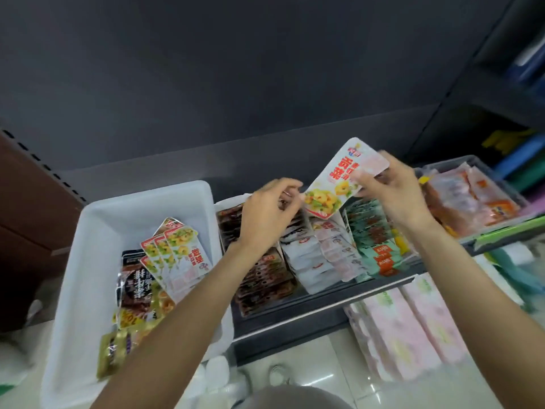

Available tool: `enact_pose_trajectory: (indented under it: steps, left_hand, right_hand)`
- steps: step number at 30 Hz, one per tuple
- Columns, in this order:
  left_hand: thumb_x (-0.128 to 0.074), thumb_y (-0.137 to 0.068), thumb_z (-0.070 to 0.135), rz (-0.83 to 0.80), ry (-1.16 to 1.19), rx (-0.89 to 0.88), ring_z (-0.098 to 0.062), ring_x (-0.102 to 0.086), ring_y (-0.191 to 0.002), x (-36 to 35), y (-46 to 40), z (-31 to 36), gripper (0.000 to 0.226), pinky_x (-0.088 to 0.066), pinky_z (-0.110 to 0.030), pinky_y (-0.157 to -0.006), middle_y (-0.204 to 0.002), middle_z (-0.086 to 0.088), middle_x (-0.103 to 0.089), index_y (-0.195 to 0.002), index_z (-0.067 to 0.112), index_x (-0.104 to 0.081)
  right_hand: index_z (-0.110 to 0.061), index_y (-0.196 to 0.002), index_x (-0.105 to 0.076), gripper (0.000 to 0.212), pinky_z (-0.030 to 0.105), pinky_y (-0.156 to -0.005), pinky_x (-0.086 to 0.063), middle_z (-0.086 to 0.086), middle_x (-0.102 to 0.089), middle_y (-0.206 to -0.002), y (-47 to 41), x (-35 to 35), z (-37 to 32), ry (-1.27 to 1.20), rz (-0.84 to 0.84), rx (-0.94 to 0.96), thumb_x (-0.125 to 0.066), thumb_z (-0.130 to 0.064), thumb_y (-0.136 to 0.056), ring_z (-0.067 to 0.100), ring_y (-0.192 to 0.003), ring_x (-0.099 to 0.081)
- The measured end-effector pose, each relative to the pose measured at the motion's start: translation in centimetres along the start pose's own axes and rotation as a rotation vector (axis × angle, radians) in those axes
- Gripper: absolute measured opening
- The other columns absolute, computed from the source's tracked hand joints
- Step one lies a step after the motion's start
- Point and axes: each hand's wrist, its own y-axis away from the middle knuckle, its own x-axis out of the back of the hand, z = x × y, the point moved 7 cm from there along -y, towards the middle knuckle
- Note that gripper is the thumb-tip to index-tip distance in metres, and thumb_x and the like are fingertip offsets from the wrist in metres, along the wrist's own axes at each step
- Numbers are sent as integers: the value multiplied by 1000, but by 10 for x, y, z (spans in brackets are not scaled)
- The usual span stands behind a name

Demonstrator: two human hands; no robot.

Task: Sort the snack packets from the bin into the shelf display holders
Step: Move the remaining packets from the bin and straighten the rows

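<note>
Both hands hold one white snack packet (339, 181) with red writing and a picture of yellow-green food, tilted above the shelf display holders (321, 255). My right hand (392, 190) grips its upper right end. My left hand (271, 211) pinches its lower left corner. Under it the holders carry rows of dark brown, white, pale pink and teal-orange packets. To the left stands the white bin (141, 208) with several matching white packets (174, 252), dark packets (138, 287) and gold ones (118, 349).
A grey crate (436, 169) of orange-pink packets sits at the right on the same shelf. Pink wrapped packs (413, 326) lie on the lower shelf. The dark shelf back panel (236, 84) rises behind. Coloured items fill the shelving at far right.
</note>
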Motion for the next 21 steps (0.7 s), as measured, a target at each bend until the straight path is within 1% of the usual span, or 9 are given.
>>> enact_pose_trajectory:
  steps: [2,4,6,8,10,13,15,18,21]
  left_hand:
    - [-63,-86,24,-4,-288,-129,-14,-62,-89,-23,-5,4,19,-53,-31,-71,-97,4,-67,-105,19,-67]
    - [-64,-83,25,-58,-543,-258,-23,-57,-101,-52,-5,5,26,-50,-36,-79,-105,-1,-66,-108,16,-66]
    - [-59,-85,33,-195,-688,-276,-25,-51,-112,-78,-3,1,35,-41,-38,-89,-114,-3,-63,-114,14,-62]
    - [-52,-90,37,-275,-771,-277,-24,-48,-112,-96,-2,-3,35,-35,-36,-89,-115,-1,-63,-116,16,-60]
    - [-56,-88,34,-284,-799,-303,-21,-50,-101,-102,-4,-1,26,-32,-33,-82,-103,5,-67,-109,23,-67]
    - [-73,-76,29,-262,-830,-338,-16,-51,-81,-102,-7,0,10,-24,-30,-71,-79,14,-68,-86,31,-74]
    - [-72,-77,28,-295,-823,-312,-16,-51,-84,-105,-7,-7,11,-22,-30,-72,-81,13,-68,-86,33,-75]
    - [-64,-84,26,-286,-743,-294,-19,-50,-92,-106,-7,-11,14,-25,-30,-76,-88,10,-69,-92,30,-74]
    - [-59,-86,29,-243,-571,-305,-22,-54,-98,-95,-3,-5,19,-33,-33,-84,-93,5,-70,-95,23,-74]
  right_hand:
    - [-7,-95,-56,9,20,-64,-56,-5,-69,-88,-10,29,3,9,83,25,-63,-10,-90,6,-84,-68]
    - [-6,-97,-56,10,20,-65,-56,0,-68,-93,-23,41,11,44,93,39,-62,-10,-90,6,-87,-69]
    - [-10,-92,-55,7,22,-64,-56,-3,-66,-90,-40,38,26,77,63,34,-62,-8,-91,4,-83,-67]
    - [-14,-90,-55,9,28,-65,-56,-6,-65,-87,-56,25,43,154,-7,44,-63,-9,-90,6,-81,-66]
    - [-15,-91,-58,7,33,-67,-56,-6,-67,-85,-69,4,57,324,-114,108,-65,-12,-89,10,-82,-66]
    - [-15,-93,-63,7,33,-69,-52,-4,-69,-88,-77,-22,76,658,-250,205,-65,-18,-88,19,-84,-66]
    - [-16,-94,-67,8,36,-76,-49,-1,-69,-98,-79,-32,86,877,-319,264,-65,-20,-87,23,-94,-61]
    - [-16,-101,-73,18,38,-94,-38,1,-60,-124,-75,-46,103,1158,-454,282,-58,-21,-90,26,-117,-44]
    - [-20,-114,-69,26,41,-99,-30,4,-47,-137,-65,-48,95,1276,-439,248,-58,-27,-90,28,-126,-34]
